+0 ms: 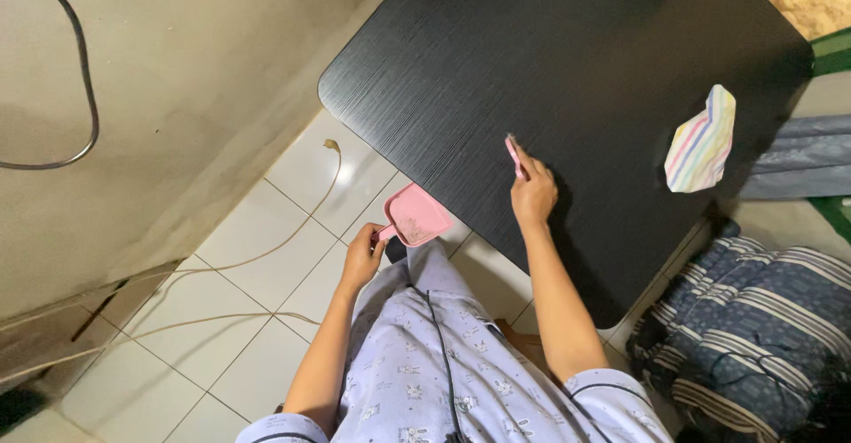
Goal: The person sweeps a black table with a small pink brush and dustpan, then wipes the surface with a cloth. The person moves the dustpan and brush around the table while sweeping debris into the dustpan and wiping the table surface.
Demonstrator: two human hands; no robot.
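Bristles of a small pink plastic hand brush rest on the black wood-grain table, a little in from its near edge, with the right hand clamped around the handle. The left hand is closed on the handle of a small pink plastic dustpan, held just under that edge close to the table's rounded left corner. The pan's tray holds a few faint specks (too small to identify). In my judgement, the pan sits off to the side of the brush, so anything swept straight toward the edge could miss it and land on the white tiled floor. A striped folded cloth lies near the table's right edge, well apart.
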